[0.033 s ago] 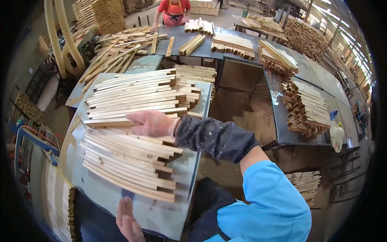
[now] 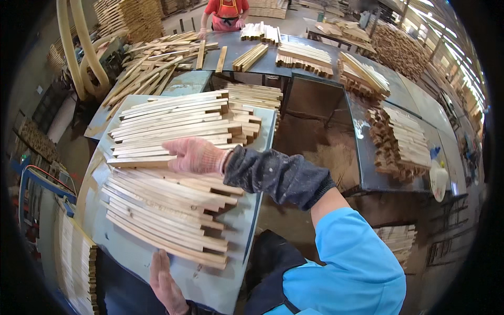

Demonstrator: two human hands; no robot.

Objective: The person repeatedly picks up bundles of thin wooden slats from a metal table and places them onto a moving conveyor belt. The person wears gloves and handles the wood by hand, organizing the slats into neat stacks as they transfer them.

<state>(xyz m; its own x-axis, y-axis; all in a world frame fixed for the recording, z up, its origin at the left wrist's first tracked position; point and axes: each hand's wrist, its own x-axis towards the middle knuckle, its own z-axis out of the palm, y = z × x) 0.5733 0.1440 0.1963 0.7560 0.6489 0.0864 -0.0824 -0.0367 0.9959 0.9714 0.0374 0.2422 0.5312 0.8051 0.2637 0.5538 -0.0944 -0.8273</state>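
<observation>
**Two batches of sticks on the pale counter, hands well apart**

Two batches of wooden sticks lie side by side on the pale counter (image 2: pixel 236 283): a far batch (image 2: pixel 168 125) and a near batch (image 2: pixel 163 210). Sticks in both run roughly left to right, with their right ends uneven.

The right hand (image 2: pixel 197 156), in a pale pink glove with a ribbed cuff, lies over the nearest stick of the far batch, its forefinger pointing left. Whether it is clamped on that stick or only resting there cannot be told. A dark sleeve cover (image 2: pixel 273 173) with light specks spans the forearm; above the elbow the garment is light blue.

The left hand (image 2: pixel 167 286) is below the near batch, fingers extended upward and grasping nothing visible. Its fingertips are just beside the nearest stick; contact cannot be confirmed.

Surroundings: a heap (image 2: pixel 152 65) of loose sticks lies crisscrossed beyond the far batch, to the left. A dark counter (image 2: pixel 232 43) runs across the back, bearing several bundles. A person (image 2: pixel 227 11) in red stands behind it. To the right, a stack (image 2: pixel 407 139) sits near a pale bag (image 2: pixel 439 181). Two beige hoses (image 2: pixel 73 47) hang at upper left.
</observation>
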